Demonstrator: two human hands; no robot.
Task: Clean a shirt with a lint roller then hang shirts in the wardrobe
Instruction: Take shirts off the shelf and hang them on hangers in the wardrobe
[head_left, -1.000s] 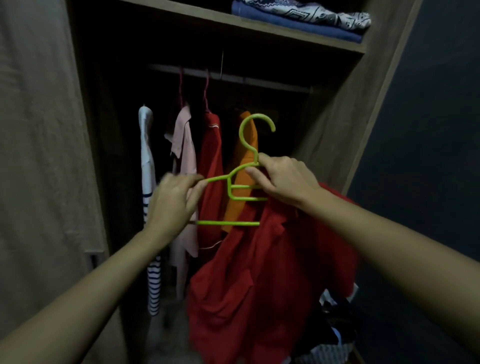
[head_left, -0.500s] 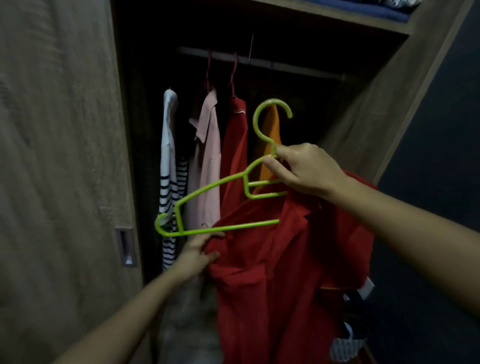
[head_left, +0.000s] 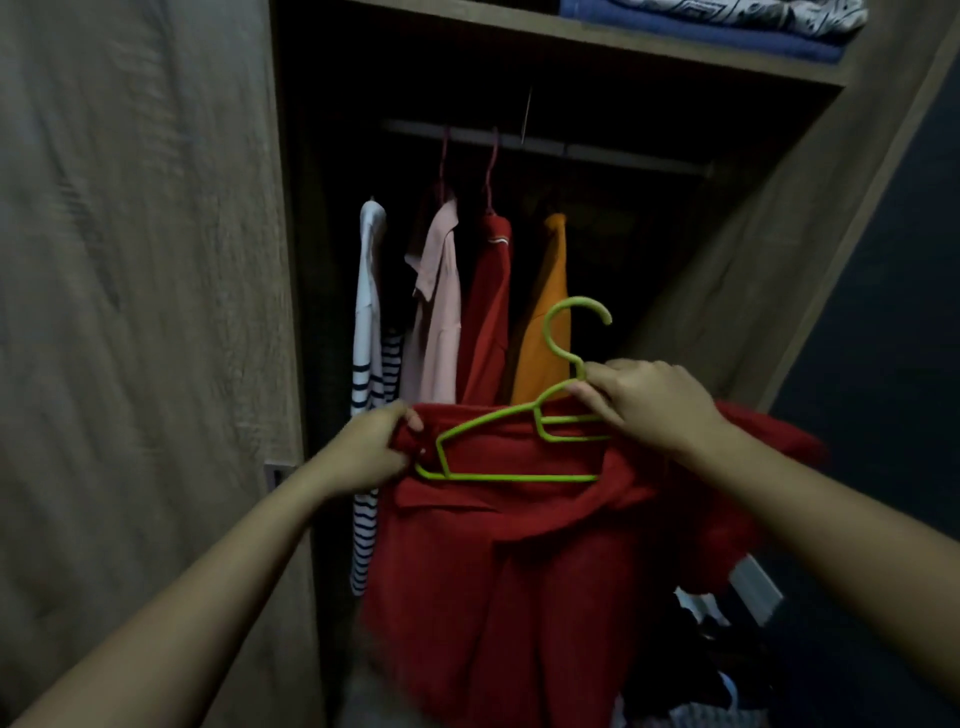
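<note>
Before an open wooden wardrobe (head_left: 779, 270), the right hand (head_left: 644, 405) pinches the neck of a lime-green plastic hanger (head_left: 498, 441); the left hand (head_left: 369, 447) grips bunched fabric of a limp red shirt (head_left: 519, 571) draped behind the hanger; unthreaded, the shirt may slip floorward.

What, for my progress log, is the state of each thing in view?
wardrobe: open.
red shirt: gripped by left hand, unhung.
green hanger: pinched by right hand, hook up, off rail.
four hung shirts: on the rail.
folded clothes: stacked on top shelf.
</note>
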